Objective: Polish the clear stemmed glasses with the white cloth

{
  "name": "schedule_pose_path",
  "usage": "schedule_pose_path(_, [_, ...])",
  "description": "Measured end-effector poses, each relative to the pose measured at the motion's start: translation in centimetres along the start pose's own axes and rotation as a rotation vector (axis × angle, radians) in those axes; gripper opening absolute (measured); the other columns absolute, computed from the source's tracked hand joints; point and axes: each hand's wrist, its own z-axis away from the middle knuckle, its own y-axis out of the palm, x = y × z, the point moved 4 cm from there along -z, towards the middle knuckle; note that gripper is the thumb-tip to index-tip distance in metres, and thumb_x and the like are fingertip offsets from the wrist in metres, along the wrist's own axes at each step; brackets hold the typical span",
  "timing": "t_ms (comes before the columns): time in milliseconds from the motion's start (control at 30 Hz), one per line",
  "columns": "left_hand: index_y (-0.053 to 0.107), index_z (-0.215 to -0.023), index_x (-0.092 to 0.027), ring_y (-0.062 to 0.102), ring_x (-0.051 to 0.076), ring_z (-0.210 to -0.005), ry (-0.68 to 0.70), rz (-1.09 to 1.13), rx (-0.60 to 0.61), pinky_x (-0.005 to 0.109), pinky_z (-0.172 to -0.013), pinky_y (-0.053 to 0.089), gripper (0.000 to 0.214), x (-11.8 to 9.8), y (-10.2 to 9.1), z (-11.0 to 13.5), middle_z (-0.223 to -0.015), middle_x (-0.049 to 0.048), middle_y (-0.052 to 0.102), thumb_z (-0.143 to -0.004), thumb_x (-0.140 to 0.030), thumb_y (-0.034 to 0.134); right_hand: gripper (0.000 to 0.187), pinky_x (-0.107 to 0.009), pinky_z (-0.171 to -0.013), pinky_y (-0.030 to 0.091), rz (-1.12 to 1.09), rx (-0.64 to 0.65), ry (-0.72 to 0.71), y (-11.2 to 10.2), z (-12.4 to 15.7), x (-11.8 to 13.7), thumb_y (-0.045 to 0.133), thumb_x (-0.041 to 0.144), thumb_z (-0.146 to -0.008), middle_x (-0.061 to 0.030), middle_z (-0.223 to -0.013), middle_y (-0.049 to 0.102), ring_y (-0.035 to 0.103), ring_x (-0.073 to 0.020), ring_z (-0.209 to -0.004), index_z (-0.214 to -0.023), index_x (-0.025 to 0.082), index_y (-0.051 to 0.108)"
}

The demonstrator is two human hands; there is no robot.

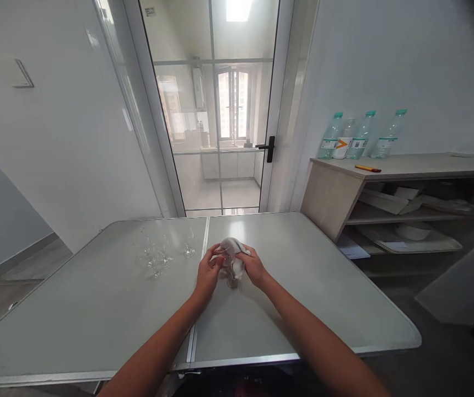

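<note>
Both my hands meet over the middle of the grey folding table [96,309]. My left hand [209,270] grips a clear stemmed glass [232,280] whose foot shows just above the table. My right hand [253,266] presses a white cloth [232,248] over the top of that glass, fingers closed on it. The bowl of the glass is mostly hidden by the cloth and my fingers. To the left stand several empty stemmed glasses [154,255], with one more glass [188,245] nearer my left hand.
A glass door [220,110] with a black handle [268,148] stands behind the table. At the right a wooden shelf unit [406,165] carries several water bottles [361,135] and a pen [368,169], with papers on its lower shelves.
</note>
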Motion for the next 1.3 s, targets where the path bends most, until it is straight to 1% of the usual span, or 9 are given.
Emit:
schedule_pose_path(200, [0.062, -0.132, -0.02, 0.069, 0.028, -0.11, -0.033, 0.073, -0.033, 0.038, -0.083, 0.062, 0.056, 0.2, -0.2, -0.2, -0.134, 0.0157, 0.065, -0.087, -0.053, 0.071, 0.031, -0.024, -0.066, 0.04, 0.005, -0.004, -0.045, 0.7, 0.4, 0.0, 0.062, 0.024, -0.073, 0.001, -0.08, 0.065, 0.05, -0.0151, -0.073, -0.101, 0.019, 0.073])
schedule_pose_path(400, [0.059, -0.137, -0.02, 0.069, 0.029, -0.111, -0.058, 0.126, -0.035, 0.039, -0.086, 0.061, 0.059, -0.2, 0.0, -0.1, -0.136, 0.0158, 0.064, -0.089, -0.055, 0.067, 0.025, -0.024, -0.058, 0.034, 0.04, 0.138, -0.005, 0.7, -0.1, -0.4, 0.055, 0.02, -0.072, 0.0035, -0.068, 0.058, 0.043, -0.0126, -0.062, -0.09, 0.017, 0.072])
schedule_pose_path(567, [0.05, -0.142, -0.023, 0.068, 0.031, -0.117, -0.085, 0.154, -0.039, 0.043, -0.089, 0.059, 0.065, -0.1, -0.1, -0.2, -0.137, 0.0183, 0.064, -0.089, -0.06, 0.064, 0.043, -0.028, -0.079, 0.045, 0.096, 0.134, -0.148, 0.8, 0.3, 0.1, 0.059, 0.02, -0.076, -0.0016, -0.101, 0.07, 0.058, -0.0208, -0.092, -0.118, 0.021, 0.071])
schedule_pose_path(733, [0.052, -0.14, -0.024, 0.067, 0.033, -0.118, -0.176, 0.151, -0.029, 0.042, -0.087, 0.059, 0.067, 0.8, 0.2, 0.0, -0.141, 0.0208, 0.061, -0.087, -0.064, 0.064, 0.046, -0.031, -0.08, 0.049, 0.194, 0.162, -0.118, 1.6, 0.3, -0.2, 0.054, 0.033, -0.092, -0.0032, -0.103, 0.072, 0.061, -0.0193, -0.085, -0.135, 0.021, 0.062])
schedule_pose_path(800, [0.053, -0.141, -0.025, 0.065, 0.033, -0.121, -0.201, 0.134, -0.018, 0.04, -0.087, 0.059, 0.068, 0.9, 0.1, 0.0, -0.147, 0.0201, 0.055, -0.085, -0.06, 0.07, 0.051, -0.035, -0.091, 0.05, 0.251, 0.21, -0.139, 1.8, 0.5, 0.0, 0.053, 0.032, -0.094, -0.0049, -0.12, 0.07, 0.064, -0.0214, -0.1, -0.144, 0.023, 0.055])
schedule_pose_path(900, [0.056, -0.141, -0.026, 0.065, 0.031, -0.121, -0.206, 0.116, -0.04, 0.04, -0.09, 0.059, 0.069, 0.8, -0.3, 0.0, -0.146, 0.0172, 0.056, -0.081, -0.053, 0.077, 0.062, -0.043, -0.119, 0.032, 0.324, 0.299, -0.219, 2.0, 0.9, 0.9, 0.056, 0.025, -0.091, -0.004, -0.154, 0.05, 0.047, -0.0243, -0.139, -0.152, 0.027, 0.045])
schedule_pose_path(1000, [0.054, -0.144, -0.025, 0.068, 0.028, -0.113, -0.199, 0.127, -0.036, 0.041, -0.093, 0.058, 0.069, 0.6, -0.5, 0.0, -0.131, 0.0145, 0.065, -0.083, -0.051, 0.075, 0.067, -0.044, -0.127, 0.017, 0.32, 0.361, -0.273, 2.1, 1.3, 1.5, 0.058, 0.022, -0.088, -0.0005, -0.164, 0.036, 0.029, -0.023, -0.153, -0.153, 0.029, 0.044])
schedule_pose_path(1167, [0.061, -0.137, -0.025, 0.064, 0.032, -0.122, -0.183, 0.131, 0.025, 0.041, -0.09, 0.058, 0.06, 0.6, 0.0, 0.3, -0.133, 0.0146, 0.066, -0.085, -0.054, 0.072, 0.064, -0.043, -0.122, 0.027, 0.205, 0.263, -0.173, 2.1, 0.9, 1.0, 0.056, 0.026, -0.089, -0.0022, -0.155, 0.048, 0.041, -0.024, -0.144, -0.152, 0.028, 0.044])
schedule_pose_path(1300, [0.07, -0.126, -0.021, 0.059, 0.033, -0.129, -0.089, 0.036, 0.025, 0.045, -0.106, 0.048, 0.053, 0.5, 0.0, 0.1, -0.138, 0.0133, 0.065, -0.084, -0.053, 0.072, 0.051, -0.032, -0.086, 0.048, 0.094, 0.188, -0.001, 2.1, 0.5, -0.1, 0.057, 0.028, -0.084, -0.0021, -0.108, 0.071, 0.062, -0.0193, -0.094, -0.135, 0.023, 0.058])
